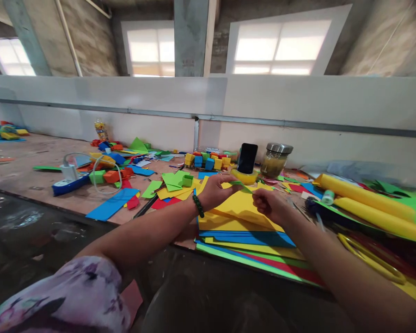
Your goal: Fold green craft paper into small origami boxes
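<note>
My left hand (217, 190), with a dark beaded bracelet at the wrist, pinches a small green piece of craft sheet (241, 186). The far end of this piece meets the curled fingers of my right hand (268, 203), which look closed on it. Both hands are held above a stack of coloured sheets (249, 238), with yellow on top and blue, green and red edges below. Beyond my hands, a phone (247, 158) stands upright by a yellow roll of tape (244, 176).
Several small coloured cubes (208, 162) sit at the back, left of a lidded glass jar (275, 161). Green and yellow offcuts (173, 180), a blue sheet (113, 204) and a power strip (72, 184) lie leftward. Yellow rolls (367, 196) and yellow-handled scissors (370, 259) are right.
</note>
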Available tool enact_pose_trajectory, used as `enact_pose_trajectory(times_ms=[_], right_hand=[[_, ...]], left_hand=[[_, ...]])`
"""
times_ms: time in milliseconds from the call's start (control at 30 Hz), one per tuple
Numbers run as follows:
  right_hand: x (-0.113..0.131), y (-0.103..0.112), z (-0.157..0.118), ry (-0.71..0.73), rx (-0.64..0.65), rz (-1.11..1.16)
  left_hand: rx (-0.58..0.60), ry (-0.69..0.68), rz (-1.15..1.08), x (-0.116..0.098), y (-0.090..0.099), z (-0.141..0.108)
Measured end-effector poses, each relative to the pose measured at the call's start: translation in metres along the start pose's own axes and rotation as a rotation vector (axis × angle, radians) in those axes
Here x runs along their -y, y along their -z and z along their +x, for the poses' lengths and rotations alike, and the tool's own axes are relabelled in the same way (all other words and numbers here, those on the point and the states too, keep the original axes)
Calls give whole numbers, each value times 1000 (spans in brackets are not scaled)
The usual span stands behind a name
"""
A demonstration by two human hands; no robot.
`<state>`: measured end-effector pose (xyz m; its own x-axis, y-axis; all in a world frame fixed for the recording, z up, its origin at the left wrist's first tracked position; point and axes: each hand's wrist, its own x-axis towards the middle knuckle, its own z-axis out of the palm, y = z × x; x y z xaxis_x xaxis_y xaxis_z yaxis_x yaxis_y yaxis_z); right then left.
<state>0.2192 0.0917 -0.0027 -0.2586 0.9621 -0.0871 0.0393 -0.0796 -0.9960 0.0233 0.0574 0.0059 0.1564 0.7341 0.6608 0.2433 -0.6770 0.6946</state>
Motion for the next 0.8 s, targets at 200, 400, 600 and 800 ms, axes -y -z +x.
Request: enact_pose_trajectory(times_ms=[200, 400, 600, 800], right_hand=[[9, 2, -11, 232, -18, -76], [11, 2, -22, 102, 452, -76], [11, -3, -21, 281, 216, -75], [0, -18, -20, 511, 220, -302]], left_hand=[[14, 221, -444, -6, 4, 3], [207, 124, -604, -14, 9, 2], [213, 293, -646, -6, 1, 1], [130, 322, -576, -9, -10, -2]])
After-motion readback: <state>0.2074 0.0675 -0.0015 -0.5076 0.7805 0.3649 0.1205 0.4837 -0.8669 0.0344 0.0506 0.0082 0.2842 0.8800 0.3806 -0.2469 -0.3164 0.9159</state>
